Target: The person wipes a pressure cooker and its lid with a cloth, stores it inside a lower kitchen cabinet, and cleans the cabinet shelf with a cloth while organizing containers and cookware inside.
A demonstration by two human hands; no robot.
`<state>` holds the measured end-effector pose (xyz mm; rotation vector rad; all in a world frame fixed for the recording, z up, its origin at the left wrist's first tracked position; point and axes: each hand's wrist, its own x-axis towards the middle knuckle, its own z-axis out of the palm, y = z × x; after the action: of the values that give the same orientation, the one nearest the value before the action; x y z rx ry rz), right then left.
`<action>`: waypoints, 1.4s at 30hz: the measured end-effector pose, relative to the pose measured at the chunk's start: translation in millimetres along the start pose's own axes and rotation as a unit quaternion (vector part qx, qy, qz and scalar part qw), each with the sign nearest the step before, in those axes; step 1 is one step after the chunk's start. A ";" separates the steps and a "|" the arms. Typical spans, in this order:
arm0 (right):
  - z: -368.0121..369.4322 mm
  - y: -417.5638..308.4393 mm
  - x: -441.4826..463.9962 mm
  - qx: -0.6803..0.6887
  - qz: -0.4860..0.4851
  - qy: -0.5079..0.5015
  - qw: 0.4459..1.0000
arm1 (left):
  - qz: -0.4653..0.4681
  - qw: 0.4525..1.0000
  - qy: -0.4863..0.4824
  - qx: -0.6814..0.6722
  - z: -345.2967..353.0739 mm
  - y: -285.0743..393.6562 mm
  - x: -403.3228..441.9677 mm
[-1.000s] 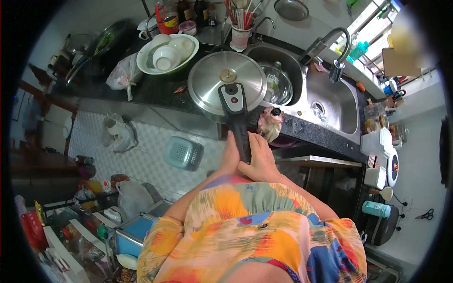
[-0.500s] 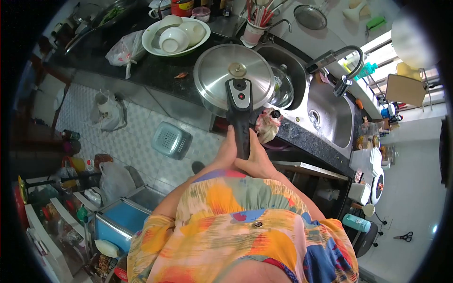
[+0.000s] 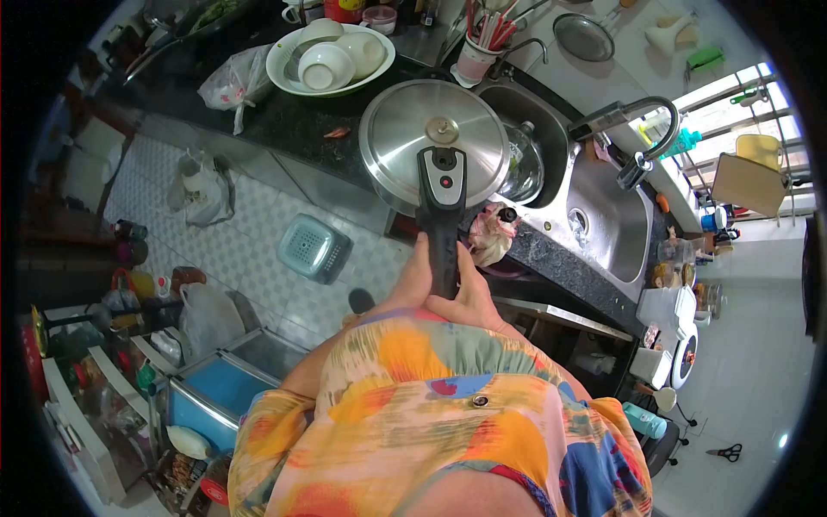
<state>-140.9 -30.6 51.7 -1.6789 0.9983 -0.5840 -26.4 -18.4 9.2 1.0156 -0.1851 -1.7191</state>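
Observation:
A steel pressure cooker (image 3: 401, 129) sits at the counter's front edge, its round lid on top and its long black handle (image 3: 444, 246) pointing toward my body. My left hand (image 3: 415, 280) grips this handle from the left side. From the right, my right hand (image 3: 469, 295) closes on the same handle near its end. The fingers of both hands are largely hidden beneath it. Just right of the handle lies a crumpled cloth or bag (image 3: 493, 237) with a dark knob-like top; its kind is unclear.
Behind the cooker's left side stands a large bowl (image 3: 280, 71) with smaller bowls inside. A double sink (image 3: 603, 224) with a clear vessel (image 3: 524, 168) in its left basin is on the right. A blue-grey plastic stool (image 3: 312, 250) and a plastic bag (image 3: 200, 191) are on the floor.
The camera view has shifted slightly, so the counter items appear a little farther right. Both hands keep their hold on the handle, and the cooker stays at the counter edge.

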 end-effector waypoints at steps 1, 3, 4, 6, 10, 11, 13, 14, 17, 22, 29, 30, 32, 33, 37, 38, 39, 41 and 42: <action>-0.7 1.0 0.5 0.000 0.000 0.002 1.000 | -0.003 1.000 0.001 -0.001 -1.2 -0.9 1.3; -1.2 3.7 -0.7 0.002 0.002 0.005 1.000 | -0.008 1.000 -0.004 -0.011 -2.7 -2.4 1.8; -1.0 2.7 -1.9 -0.001 0.005 0.006 1.000 | -0.008 1.000 -0.010 -0.019 -3.2 -2.4 1.3; -1.1 0.5 -1.9 -0.007 0.009 0.007 1.000 | -0.011 1.000 -0.010 -0.019 -3.1 -1.0 0.3; -2.3 4.9 -1.3 -0.014 0.010 -0.004 1.000 | -0.023 1.000 0.011 0.000 2.2 4.6 -4.3; -2.8 4.0 -1.1 -0.016 0.013 -0.008 1.000 | -0.025 1.000 0.013 0.002 3.2 6.0 -5.2; -4.4 5.1 0.9 -0.020 0.005 -0.020 1.000 | -0.022 1.000 0.004 -0.020 2.3 3.1 -4.0; -5.3 6.8 2.9 -0.021 -0.008 -0.029 0.999 | -0.021 0.999 -0.001 -0.030 2.0 3.1 -2.8; -6.5 16.9 0.9 -0.040 -0.021 -0.049 0.998 | -0.061 0.994 -0.022 -0.088 1.7 3.2 -5.4; -4.4 26.6 -1.6 -0.037 -0.031 -0.037 0.998 | -0.066 0.988 -0.085 -0.113 -11.9 -1.3 -4.6; 23.0 28.0 -0.1 -0.185 -0.022 0.056 0.981 | -0.035 0.985 -0.064 -0.159 -19.2 -23.5 7.9; 23.9 23.2 -0.2 -0.213 -0.003 0.056 0.975 | -0.038 0.980 -0.071 -0.179 -12.6 -16.6 2.8; 24.6 20.9 1.7 -0.237 0.001 0.063 0.970 | -0.045 0.969 -0.105 -0.219 -13.9 -15.9 6.0; 24.7 22.8 1.5 -0.232 -0.010 0.068 0.970 | -0.050 0.961 -0.130 -0.240 -17.9 -19.5 10.0; 25.4 30.9 3.3 -0.146 -0.046 0.074 0.985 | -0.091 0.979 -0.112 -0.145 -26.2 -13.6 2.0; 25.8 29.4 3.0 -0.140 -0.042 0.079 0.986 | -0.096 0.977 -0.120 -0.147 -28.6 -14.5 2.8; 26.1 27.6 2.4 -0.135 -0.039 0.083 0.987 | -0.100 0.975 -0.128 -0.149 -29.9 -14.8 3.4; 25.9 21.8 1.8 -0.063 0.001 0.090 0.994 | -0.103 0.976 -0.128 -0.143 -31.3 -16.6 2.2; 24.3 16.1 3.2 0.005 0.036 0.092 0.995 | -0.099 0.979 -0.119 -0.135 -26.7 -9.5 -3.7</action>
<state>-125.5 -22.0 28.2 -1.5950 1.1806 -0.7052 -14.3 -2.1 -10.9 0.6444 -0.0014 -1.9852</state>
